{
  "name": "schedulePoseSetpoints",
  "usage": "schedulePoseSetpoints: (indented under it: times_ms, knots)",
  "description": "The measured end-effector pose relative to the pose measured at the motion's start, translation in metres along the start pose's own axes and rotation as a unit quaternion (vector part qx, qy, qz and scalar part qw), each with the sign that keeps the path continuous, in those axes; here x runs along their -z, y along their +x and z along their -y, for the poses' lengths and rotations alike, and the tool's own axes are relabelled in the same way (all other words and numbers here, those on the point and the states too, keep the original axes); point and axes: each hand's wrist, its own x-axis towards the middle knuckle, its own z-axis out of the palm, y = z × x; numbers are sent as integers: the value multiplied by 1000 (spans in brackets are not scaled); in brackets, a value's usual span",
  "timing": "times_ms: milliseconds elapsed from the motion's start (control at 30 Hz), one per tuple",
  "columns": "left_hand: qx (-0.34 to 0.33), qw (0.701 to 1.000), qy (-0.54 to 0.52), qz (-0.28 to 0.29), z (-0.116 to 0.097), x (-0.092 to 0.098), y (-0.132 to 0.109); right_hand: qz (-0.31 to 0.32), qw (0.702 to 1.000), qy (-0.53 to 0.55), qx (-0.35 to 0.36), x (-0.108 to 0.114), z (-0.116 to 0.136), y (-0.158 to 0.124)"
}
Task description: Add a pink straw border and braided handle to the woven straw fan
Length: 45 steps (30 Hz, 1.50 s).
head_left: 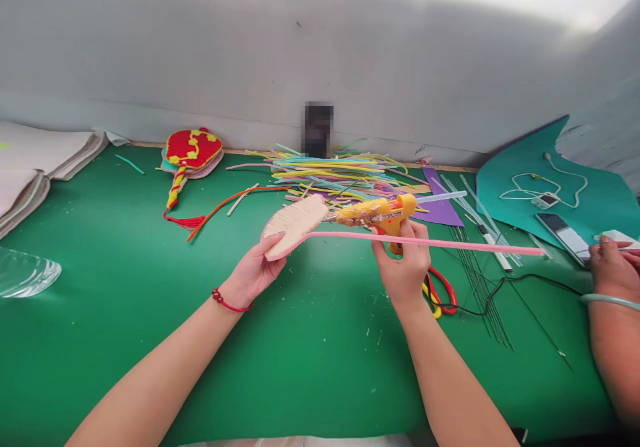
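Note:
My left hand is closed on the lower edge of a cream fan-shaped panel with a pink rim, held tilted above the table. From its lower edge a long pink pipe cleaner runs out to the right, its far end loose. My right hand grips a yellow hot glue gun, with a clear glue stick poking out of its back. The gun's nozzle points left and meets or nearly meets the panel's right edge; I cannot tell whether they touch.
Behind my hands lies a heap of coloured pipe cleaners. A finished red fan rests at the back left. Scissors, thin wires and a black cord lie right. Another person's hand is at the right edge, near a phone.

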Motion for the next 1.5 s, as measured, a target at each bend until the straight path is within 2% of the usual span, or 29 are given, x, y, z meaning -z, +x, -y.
schedulePoseSetpoints:
  times_ms: [200,467,1033,1233,1500]
  knots:
    - [0,1000,0,8,0,3,3,8,1000,9,-17,0,0,-1]
    - [1,1000,7,5,1,4,2,-13,1000,-6,-11,1,0,1]
    - [4,1000,15,-9,1,3,2,10,996,2,-84,3,7,4]
    - [3,999,28,-17,0,1,1,6,996,18,-85,4,9,5]
    - [4,999,34,-11,0,0,-1,35,990,37,-128,3,8,4]
